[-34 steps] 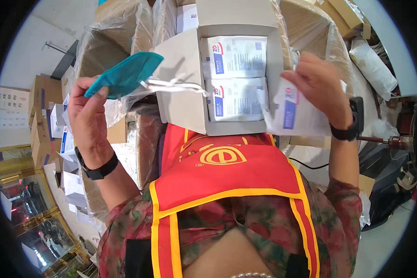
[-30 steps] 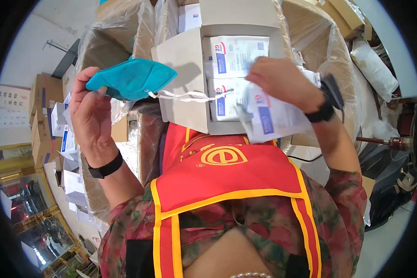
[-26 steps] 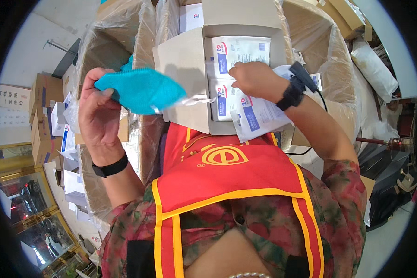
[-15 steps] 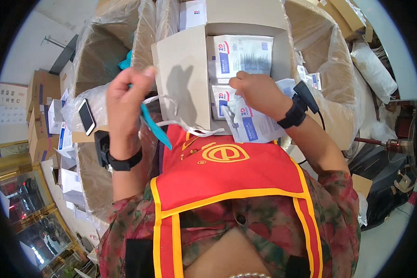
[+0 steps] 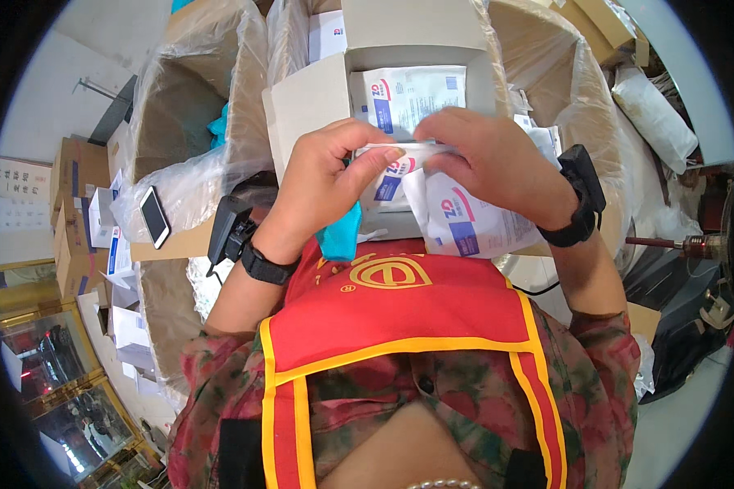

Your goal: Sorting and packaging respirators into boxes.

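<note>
An opened box (image 5: 310,102) in front of me holds a flat white packet (image 5: 420,94) with blue and red print. Just nearer, my left hand (image 5: 334,175) and my right hand (image 5: 489,163) pinch the upper edge of a second white packet (image 5: 391,183), thumbs toward me. From under my right hand hangs another printed packet (image 5: 477,224), tilted over the apron. A teal piece of thin material (image 5: 340,234) dangles below my left hand; its upper part is hidden by that hand.
Plastic-lined cartons stand at the left (image 5: 179,106) and right (image 5: 546,49). A phone (image 5: 154,217) lies on plastic at the left carton's near edge. Cardboard boxes (image 5: 81,163) are stacked farther left. My red apron (image 5: 400,310) lies close below the box.
My left hand has moved right and met my right hand over the packets, bringing the teal piece along. Both hands now grip one packet's edge; the hanging packet has shifted slightly right.
</note>
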